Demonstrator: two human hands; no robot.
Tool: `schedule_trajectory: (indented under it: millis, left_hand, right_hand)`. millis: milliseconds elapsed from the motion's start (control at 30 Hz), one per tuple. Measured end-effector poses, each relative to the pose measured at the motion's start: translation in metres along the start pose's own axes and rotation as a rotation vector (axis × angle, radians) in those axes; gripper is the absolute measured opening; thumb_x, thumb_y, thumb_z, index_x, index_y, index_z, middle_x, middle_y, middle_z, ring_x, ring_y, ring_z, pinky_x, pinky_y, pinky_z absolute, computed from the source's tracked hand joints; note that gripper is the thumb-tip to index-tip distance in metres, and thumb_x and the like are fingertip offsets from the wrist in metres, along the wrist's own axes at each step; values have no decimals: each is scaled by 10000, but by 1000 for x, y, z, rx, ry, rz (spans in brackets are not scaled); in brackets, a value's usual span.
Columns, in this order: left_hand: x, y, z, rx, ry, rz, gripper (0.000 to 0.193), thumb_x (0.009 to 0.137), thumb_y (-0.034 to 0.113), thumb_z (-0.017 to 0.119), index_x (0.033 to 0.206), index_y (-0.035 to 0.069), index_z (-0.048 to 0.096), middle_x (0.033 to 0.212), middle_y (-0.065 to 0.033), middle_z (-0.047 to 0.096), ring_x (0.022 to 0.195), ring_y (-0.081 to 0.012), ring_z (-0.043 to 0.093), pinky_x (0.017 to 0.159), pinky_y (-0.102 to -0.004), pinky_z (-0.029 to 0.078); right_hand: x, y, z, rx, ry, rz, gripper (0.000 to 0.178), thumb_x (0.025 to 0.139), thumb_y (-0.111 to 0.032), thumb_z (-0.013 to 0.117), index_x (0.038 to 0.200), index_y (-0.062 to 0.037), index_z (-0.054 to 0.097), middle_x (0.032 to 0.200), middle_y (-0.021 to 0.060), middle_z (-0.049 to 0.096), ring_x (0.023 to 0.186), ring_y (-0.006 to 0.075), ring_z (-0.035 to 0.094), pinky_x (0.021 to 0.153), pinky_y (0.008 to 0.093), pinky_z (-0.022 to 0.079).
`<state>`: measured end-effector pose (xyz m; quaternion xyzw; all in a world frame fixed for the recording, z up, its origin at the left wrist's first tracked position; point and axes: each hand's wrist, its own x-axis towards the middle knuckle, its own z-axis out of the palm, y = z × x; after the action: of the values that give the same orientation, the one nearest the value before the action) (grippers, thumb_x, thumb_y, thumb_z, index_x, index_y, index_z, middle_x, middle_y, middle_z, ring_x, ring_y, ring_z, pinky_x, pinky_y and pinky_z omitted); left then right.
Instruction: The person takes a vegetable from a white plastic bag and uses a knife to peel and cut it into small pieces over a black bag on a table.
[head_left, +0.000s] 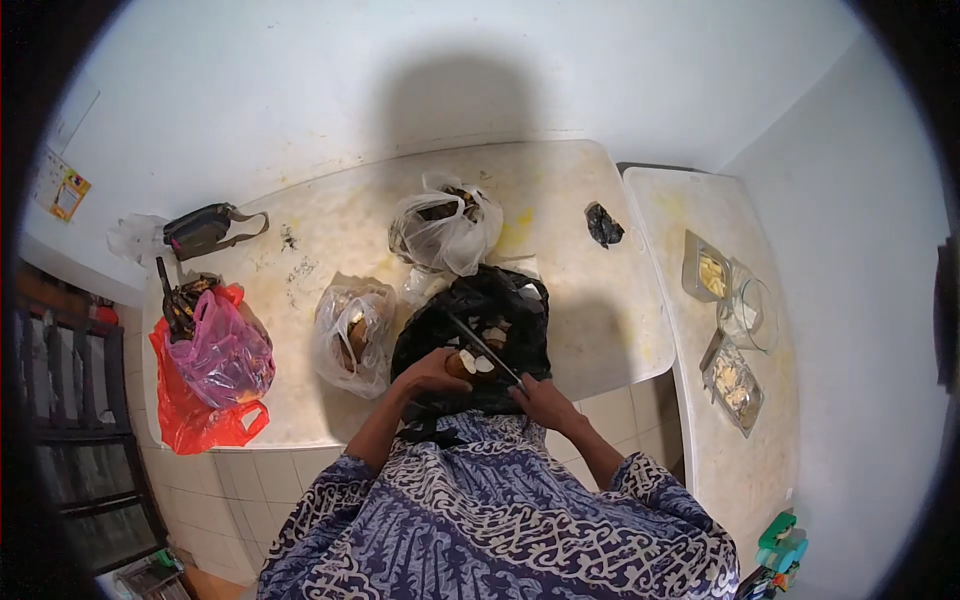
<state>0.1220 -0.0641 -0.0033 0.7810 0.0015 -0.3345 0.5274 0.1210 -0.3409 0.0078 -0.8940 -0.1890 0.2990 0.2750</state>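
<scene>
My left hand (432,373) is closed round a brown-skinned tuber (458,367) with white patches of bare flesh. A long-bladed knife (479,342) is gripped in my right hand (546,402), its blade slanting up and to the left, close beside the tuber. Both hands are over a spread black plastic bag (425,328) at the table's near edge. Pale and brown peelings (496,335) lie on the bag, just beyond the blade. I cannot tell whether the blade touches the tuber.
A clear bag (355,335) with brown pieces sits left of the black one; another filled bag (447,230) stands behind. Purple (222,345) and red bags (185,410) lie far left, near a waist pouch (212,232). Metal trays (706,265) and a glass bowl (750,315) occupy the right table.
</scene>
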Motion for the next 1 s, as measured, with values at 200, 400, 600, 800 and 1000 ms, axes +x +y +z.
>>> schedule_trajectory:
  millis: [200, 400, 600, 800, 1000]
  left_hand:
    - [-1, -18, 8, -270, 180, 296, 657, 709, 172, 839, 1269, 19, 532, 1142, -62, 629, 1015, -153, 587, 926, -301, 470]
    - [-10, 6, 3, -336, 299, 294, 598, 782, 135, 771, 1292, 22, 478, 1116, -54, 601, 1051, -152, 574, 931, -302, 468]
    - [-7, -10, 0, -938, 96, 276, 515, 892, 235, 675, 1312, 14, 477, 1146, -75, 599, 974, -123, 584, 853, -274, 489]
    - [-16, 26, -5, -584, 355, 140, 540, 922, 365, 668, 1270, -32, 558, 1028, -57, 656, 848, -94, 606, 738, -259, 505]
    - [2, 4, -2, -780, 357, 254, 522, 878, 407, 714, 1147, -35, 651, 912, -37, 684, 794, -92, 615, 735, -250, 503]
  right_hand:
    - [-1, -9, 2, 179, 302, -85, 280, 956, -253, 587, 914, 6, 488, 733, 247, 614, 711, 473, 586, 597, 529, 411]
    - [3, -25, 9, 312, 365, -124, 284, 974, -262, 570, 926, 4, 485, 659, 220, 582, 578, 438, 564, 523, 484, 392]
    - [0, -56, -3, 357, 385, -140, 235, 956, -230, 607, 941, -5, 541, 694, 188, 604, 615, 354, 602, 555, 423, 409]
    - [-2, -72, -15, 343, 422, -270, 251, 984, -251, 554, 997, -5, 506, 772, 224, 634, 742, 429, 640, 618, 471, 480]
    - [9, -72, -8, 194, 383, -245, 209, 966, -191, 566, 1029, 1, 514, 826, 246, 648, 775, 444, 640, 629, 464, 492]
